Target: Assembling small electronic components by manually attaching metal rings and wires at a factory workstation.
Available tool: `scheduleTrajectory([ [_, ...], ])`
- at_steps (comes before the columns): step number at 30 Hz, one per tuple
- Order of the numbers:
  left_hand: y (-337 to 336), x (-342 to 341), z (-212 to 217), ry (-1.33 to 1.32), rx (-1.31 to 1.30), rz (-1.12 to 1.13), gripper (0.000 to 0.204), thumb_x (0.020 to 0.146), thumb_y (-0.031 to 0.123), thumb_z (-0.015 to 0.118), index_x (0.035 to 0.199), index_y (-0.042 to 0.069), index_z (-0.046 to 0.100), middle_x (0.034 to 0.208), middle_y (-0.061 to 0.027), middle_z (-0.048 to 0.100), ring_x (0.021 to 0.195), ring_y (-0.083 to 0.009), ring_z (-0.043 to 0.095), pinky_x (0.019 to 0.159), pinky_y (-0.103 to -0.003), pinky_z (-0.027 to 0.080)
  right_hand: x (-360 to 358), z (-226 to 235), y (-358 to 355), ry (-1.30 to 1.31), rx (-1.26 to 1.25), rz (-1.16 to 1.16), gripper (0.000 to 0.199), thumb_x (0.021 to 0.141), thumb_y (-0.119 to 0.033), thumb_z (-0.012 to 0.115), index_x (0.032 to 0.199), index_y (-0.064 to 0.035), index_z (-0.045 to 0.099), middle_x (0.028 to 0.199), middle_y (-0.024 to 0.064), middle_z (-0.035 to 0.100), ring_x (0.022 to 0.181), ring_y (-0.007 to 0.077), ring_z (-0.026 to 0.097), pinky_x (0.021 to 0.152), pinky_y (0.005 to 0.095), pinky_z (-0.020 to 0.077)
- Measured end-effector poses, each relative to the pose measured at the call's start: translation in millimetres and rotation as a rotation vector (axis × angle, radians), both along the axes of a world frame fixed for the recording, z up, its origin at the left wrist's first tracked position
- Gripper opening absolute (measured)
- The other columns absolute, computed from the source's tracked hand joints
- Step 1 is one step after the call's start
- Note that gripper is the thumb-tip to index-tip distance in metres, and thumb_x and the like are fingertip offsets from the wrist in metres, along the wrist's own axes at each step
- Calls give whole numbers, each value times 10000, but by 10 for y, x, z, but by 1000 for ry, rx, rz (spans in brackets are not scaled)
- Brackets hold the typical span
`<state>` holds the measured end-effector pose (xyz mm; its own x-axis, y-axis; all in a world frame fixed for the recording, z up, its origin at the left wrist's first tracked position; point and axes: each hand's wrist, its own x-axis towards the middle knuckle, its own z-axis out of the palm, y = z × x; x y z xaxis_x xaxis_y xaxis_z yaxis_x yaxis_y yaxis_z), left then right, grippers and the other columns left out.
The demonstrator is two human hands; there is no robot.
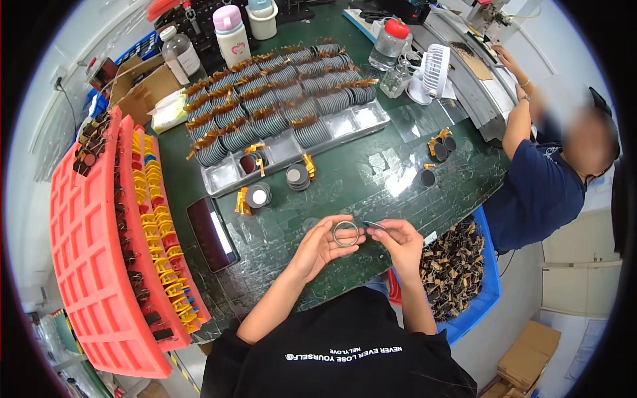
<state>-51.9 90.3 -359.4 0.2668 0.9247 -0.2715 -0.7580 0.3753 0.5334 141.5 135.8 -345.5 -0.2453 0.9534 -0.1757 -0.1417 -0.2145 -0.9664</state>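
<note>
Above the near edge of the green table, my left hand (317, 248) is turned palm up and holds a thin grey metal ring (336, 241) against its fingers. Close beside it, my right hand (403, 247) pinches a small, thin dark piece (373, 224) between thumb and fingers. That piece is seen nearly edge-on, so its exact kind is unclear. Just beyond my hands stand short stacks of round grey discs (298, 175) with orange flex tabs. Another stack (257, 195) has a pale round top.
A metal tray (279, 149) carries rows of grey discs. Red plastic trays (99, 265) with yellow parts stand left, beside a phone (212, 235). A blue bin (491, 278) of small parts sits right. A co-worker (551, 179) is at far right, near a white fan (434, 71).
</note>
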Motion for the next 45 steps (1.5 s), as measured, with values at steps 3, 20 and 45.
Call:
scheduleTrajectory([
  [3, 5, 2, 20, 5, 12, -9, 433, 1008, 287, 309, 1303, -14, 408, 1210, -246, 558, 1132, -353, 567, 968, -422, 477, -51, 26, -98, -94, 221, -94, 159, 832, 69, 625, 990, 54, 638, 984, 133, 665, 941, 212, 653, 785, 271, 543],
  [20, -25, 17, -18, 3, 77, -55, 442, 994, 291, 327, 1310, -1, 424, 1269, -218, 527, 1171, -325, 539, 997, -430, 445, -84, -3, -232, -802, 1449, 120, 172, 731, -46, 657, 893, 0, 690, 931, 101, 666, 772, 225, 665, 632, 290, 531],
  [45, -36, 13, 29, -12, 87, -50, 370, 1003, 198, 324, 1316, 20, 412, 1261, -167, 541, 1150, -258, 557, 993, -386, 443, -225, 10, -317, -878, 1372, 46, 140, 688, -21, 720, 822, -23, 681, 908, 63, 652, 795, 206, 654, 653, 297, 532],
])
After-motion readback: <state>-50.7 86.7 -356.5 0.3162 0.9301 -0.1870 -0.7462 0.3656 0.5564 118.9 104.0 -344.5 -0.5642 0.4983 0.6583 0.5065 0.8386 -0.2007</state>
